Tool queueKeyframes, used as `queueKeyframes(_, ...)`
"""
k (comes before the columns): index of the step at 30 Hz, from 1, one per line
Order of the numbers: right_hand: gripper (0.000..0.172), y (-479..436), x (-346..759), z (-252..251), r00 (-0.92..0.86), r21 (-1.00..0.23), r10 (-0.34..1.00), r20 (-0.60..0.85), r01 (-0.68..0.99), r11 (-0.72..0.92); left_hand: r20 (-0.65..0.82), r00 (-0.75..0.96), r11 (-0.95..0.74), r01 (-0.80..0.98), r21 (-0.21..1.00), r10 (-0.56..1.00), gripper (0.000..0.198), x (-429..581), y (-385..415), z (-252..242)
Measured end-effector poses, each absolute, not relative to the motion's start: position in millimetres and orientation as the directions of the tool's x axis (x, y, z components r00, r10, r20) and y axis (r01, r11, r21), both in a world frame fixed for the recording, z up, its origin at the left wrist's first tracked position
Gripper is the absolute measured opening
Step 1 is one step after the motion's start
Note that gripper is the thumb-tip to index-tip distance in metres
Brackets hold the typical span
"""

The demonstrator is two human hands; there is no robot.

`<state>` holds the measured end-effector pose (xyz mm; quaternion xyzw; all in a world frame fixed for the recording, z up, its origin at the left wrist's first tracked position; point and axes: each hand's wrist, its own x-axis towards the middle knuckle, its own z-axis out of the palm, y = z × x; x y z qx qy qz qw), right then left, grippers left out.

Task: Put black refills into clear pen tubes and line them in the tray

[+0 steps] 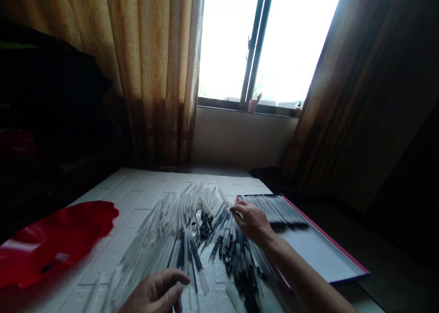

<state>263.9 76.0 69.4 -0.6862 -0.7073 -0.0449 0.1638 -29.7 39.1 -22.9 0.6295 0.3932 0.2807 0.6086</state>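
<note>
A heap of clear pen barrels and black pen parts (192, 230) covers the middle of the white table (137, 189). My right hand (252, 221) reaches over the heap's right edge, fingers curled, its fingertips beside a pen at the tray's near corner; what they pinch is too small to name. My left hand (156, 292) rests low at the front of the heap, fingers loosely bent and apart, touching clear barrels. A flat white tray with a pink rim (329, 253) lies on the right, with a row of assembled pens (274, 210) lined up at its far end.
A red wavy-edged dish (51, 240) sits at the table's left, with a small pale piece in it. Curtains hang either side of a bright window (260, 43) beyond the table. Dark furniture stands at the far left.
</note>
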Motion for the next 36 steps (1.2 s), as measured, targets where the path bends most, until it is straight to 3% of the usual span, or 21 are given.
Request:
queueKeyframes(3,0.020,68.4,219.0,56.4,-0.213,-0.130,0.938,0.275,0.958,0.255,-0.117,0.513,0.084,0.087,0.993,0.851,0.065,-31.7,40.1,-19.0)
queueKeyframes(7,0.021,64.7,184.1,38.2,-0.350,-0.080,0.904,0.246,0.922,0.379,-0.165,0.531,0.130,0.103,0.986,0.831,0.065,-37.1,44.4,-8.3)
queueKeyframes(22,0.017,59.2,172.1,34.2,-0.503,0.130,0.849,0.162,0.864,0.487,0.070,0.160,-0.097,0.168,0.981,0.985,0.051,-62.4,66.2,30.3)
queueKeyframes(29,0.016,58.5,177.6,32.2,-0.595,0.221,0.787,0.162,0.799,0.559,0.093,0.136,-0.122,0.227,0.966,0.986,0.049,-66.6,72.0,24.6)
queueKeyframes(36,0.014,48.2,191.7,21.5,-0.649,0.270,0.715,0.259,0.760,0.591,0.113,0.178,-0.166,0.317,0.934,0.977,0.044,-62.8,70.6,20.1)
